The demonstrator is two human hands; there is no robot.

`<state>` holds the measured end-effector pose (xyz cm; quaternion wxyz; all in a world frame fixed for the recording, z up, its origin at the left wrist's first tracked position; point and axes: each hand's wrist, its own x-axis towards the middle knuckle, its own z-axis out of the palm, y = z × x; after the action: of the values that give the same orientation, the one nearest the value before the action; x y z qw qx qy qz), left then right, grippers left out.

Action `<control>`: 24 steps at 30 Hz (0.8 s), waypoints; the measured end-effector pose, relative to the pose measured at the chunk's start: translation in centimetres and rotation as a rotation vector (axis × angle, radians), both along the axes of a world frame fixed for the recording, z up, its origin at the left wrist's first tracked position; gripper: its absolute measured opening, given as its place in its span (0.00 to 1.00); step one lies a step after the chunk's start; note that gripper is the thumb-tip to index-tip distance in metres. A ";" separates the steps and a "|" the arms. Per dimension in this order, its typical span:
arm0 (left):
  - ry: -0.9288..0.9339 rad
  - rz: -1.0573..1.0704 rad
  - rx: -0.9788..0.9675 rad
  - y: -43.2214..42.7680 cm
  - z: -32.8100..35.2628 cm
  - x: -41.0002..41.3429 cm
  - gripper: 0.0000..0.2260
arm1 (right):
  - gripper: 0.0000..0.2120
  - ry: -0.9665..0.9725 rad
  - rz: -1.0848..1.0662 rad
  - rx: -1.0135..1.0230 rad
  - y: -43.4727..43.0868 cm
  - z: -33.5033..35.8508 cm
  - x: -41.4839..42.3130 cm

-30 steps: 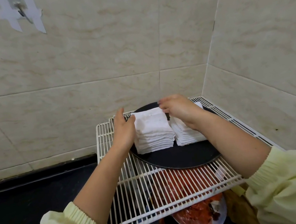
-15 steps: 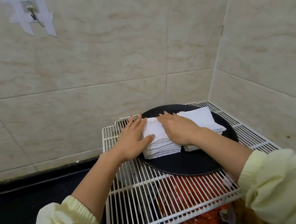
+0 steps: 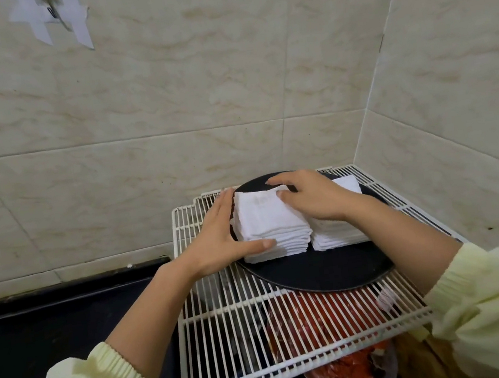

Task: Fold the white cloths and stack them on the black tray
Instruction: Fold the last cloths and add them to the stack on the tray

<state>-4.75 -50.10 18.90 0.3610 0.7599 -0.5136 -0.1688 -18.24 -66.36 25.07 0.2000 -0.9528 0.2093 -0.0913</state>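
Note:
Two stacks of folded white cloths stand side by side on the round black tray (image 3: 323, 274). My left hand (image 3: 223, 240) lies flat against the left side of the left stack (image 3: 270, 227), fingers straight along its edge, thumb across its front. My right hand (image 3: 309, 196) rests on top, fingers reaching over the far right corner of the left stack. It partly covers the right stack (image 3: 340, 235).
The tray sits on a white wire rack (image 3: 229, 334) in a tiled corner, walls close behind and to the right. A red plastic bag (image 3: 323, 322) lies beneath the rack. A dark counter (image 3: 55, 335) lies to the left.
My left hand slid from the top of the left stack to its side. My right hand moved back toward the stack's far corner. The camera view shifted slightly.

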 end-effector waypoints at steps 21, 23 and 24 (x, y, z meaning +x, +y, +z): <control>-0.041 0.076 0.107 0.2 -2.0 1.0 0.58 | 0.36 0.367 -0.030 0.056 0.1 0.0 10.2; -0.033 0.078 0.107 0.2 -2.0 1.2 0.57 | 0.37 0.362 -0.032 0.079 -0.1 -0.1 10.0; -0.029 0.075 0.108 0.2 -2.1 1.2 0.57 | 0.37 0.367 -0.027 0.084 -0.1 -0.2 9.9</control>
<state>-3.51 -49.93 16.78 0.3179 0.7993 -0.4802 -0.1715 -8.36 -66.47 24.86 0.1969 -0.9414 0.2588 0.0900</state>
